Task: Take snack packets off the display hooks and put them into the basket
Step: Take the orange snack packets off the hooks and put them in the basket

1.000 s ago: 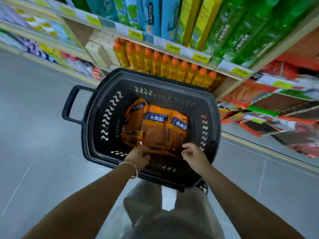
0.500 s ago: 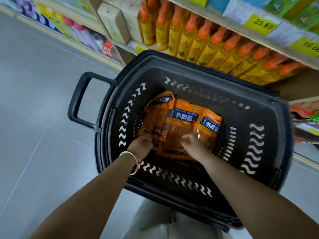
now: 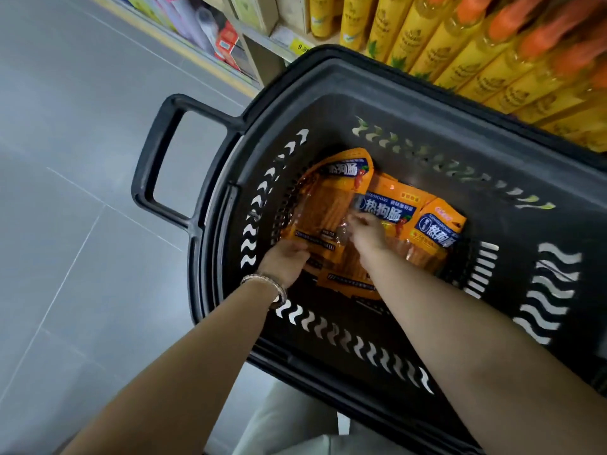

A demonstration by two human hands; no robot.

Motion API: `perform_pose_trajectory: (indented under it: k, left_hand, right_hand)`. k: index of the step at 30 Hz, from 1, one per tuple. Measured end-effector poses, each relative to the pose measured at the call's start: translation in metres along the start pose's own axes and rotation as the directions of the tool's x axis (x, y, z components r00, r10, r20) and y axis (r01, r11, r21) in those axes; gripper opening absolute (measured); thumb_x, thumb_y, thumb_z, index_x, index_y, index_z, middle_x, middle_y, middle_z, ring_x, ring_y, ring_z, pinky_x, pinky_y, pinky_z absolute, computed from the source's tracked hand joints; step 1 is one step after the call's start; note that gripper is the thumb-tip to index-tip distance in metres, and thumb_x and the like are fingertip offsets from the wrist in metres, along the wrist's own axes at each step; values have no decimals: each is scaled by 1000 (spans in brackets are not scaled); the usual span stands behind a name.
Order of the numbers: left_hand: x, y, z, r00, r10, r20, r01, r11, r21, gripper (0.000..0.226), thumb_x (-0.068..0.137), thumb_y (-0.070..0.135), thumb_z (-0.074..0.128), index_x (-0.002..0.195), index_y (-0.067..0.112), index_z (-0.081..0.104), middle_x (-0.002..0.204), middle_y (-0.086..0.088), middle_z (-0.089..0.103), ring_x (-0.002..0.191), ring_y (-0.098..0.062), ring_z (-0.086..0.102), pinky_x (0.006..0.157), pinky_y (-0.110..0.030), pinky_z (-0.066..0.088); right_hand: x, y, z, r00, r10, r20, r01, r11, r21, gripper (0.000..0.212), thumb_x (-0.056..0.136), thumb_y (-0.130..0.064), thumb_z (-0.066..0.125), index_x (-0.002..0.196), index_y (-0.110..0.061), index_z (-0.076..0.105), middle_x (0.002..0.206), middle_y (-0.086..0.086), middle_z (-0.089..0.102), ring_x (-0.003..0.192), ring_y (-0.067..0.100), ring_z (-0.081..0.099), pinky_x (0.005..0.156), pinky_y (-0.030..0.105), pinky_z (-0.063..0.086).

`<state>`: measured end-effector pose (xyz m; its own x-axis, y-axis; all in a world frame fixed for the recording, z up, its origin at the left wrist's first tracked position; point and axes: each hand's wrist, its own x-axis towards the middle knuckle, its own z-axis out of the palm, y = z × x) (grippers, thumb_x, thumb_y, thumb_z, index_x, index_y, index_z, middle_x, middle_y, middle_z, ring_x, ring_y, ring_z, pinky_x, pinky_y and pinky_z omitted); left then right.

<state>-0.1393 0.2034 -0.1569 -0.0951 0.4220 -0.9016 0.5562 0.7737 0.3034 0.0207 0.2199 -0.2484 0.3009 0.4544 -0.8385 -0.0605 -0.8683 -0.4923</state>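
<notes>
At least three snack packets (image 3: 391, 208) lie flat in the basket (image 3: 492, 152). Your left hand (image 3: 285, 257) grips one packet's lower edge. Your right hand (image 3: 364, 229) is on them, but blur hides its grip. Hooks aren't visible, so the remainder is unknown.

L hand (image 3: 284, 261) & R hand (image 3: 364, 233) both inside black basket (image 3: 492, 290). L grips near edge of orange snack packets (image 3: 331, 205), R rests on top. Yellow bottles (image 3: 460, 44) just beyond the basket.
</notes>
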Motion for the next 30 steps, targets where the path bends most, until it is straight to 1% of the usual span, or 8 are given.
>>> perform_pose_trajectory:
  k: [4,9,12,15,18,20,25,30]
  left_hand:
    - [-4,2,1,1000,-27,16,27,1000,6,28,91,27,53,118,25,58,115,-1,61,105,-19,58,98,-38,45]
    - [-11,5,-1,999,-22,48,29,989,-148,47,78,59,51,114,30,55,124,-3,59,114,-24,55,102,-46,41]
    - [-11,9,-1,989,-41,145,81,955,-284,72,64,78,52,115,28,58,119,-1,62,111,-24,58,102,-48,42]
    - [-7,10,-1,981,-66,183,145,874,-463,42,81,56,62,108,24,60,114,-6,66,105,-26,62,98,-49,45]
    - [1,6,-4,999,-53,1,50,928,-369,34,94,46,48,112,18,57,102,-4,66,90,-22,64,77,-34,54]
    - [4,4,-8,993,-51,-110,20,963,-268,32,97,44,42,116,20,50,95,1,61,78,-19,60,61,-26,46]
    - [10,-3,-4,991,-88,-105,67,980,-190,39,97,43,42,124,15,45,116,-10,59,104,-30,57,96,-43,45]
    - [10,-8,0,991,-75,-109,51,976,-212,39,94,42,48,127,22,47,119,-8,61,108,-30,59,99,-43,44]
  right_hand:
    - [-30,-2,-23,998,50,-36,-35,942,333,5,96,-22,53,101,-21,53,104,2,62,89,15,62,75,27,50]
    - [-69,-5,-71,999,10,-48,10,919,394,5,95,-21,55,94,-21,59,100,4,67,86,19,65,71,31,53]
    - [-78,5,-84,986,69,153,-114,945,306,8,94,-22,56,100,-20,62,100,4,69,87,22,67,67,34,53]
    - [-79,16,-82,957,97,275,-151,972,181,11,95,-25,54,95,-26,65,92,0,72,81,17,70,67,34,53]
    - [-67,29,-78,976,84,201,-106,989,99,10,96,-32,52,100,-30,60,93,-7,72,85,12,70,70,29,53]
    - [-53,40,-82,995,73,62,-74,997,13,8,97,-30,49,101,-32,56,99,-6,68,88,11,67,73,28,53]
    - [-23,56,-92,989,91,-120,-103,989,-104,19,97,-24,47,113,-18,55,106,8,62,100,30,62,94,48,49]
    - [-5,58,-88,979,158,-130,-163,986,-24,37,93,-34,55,126,-18,52,113,11,64,90,26,63,67,33,52]
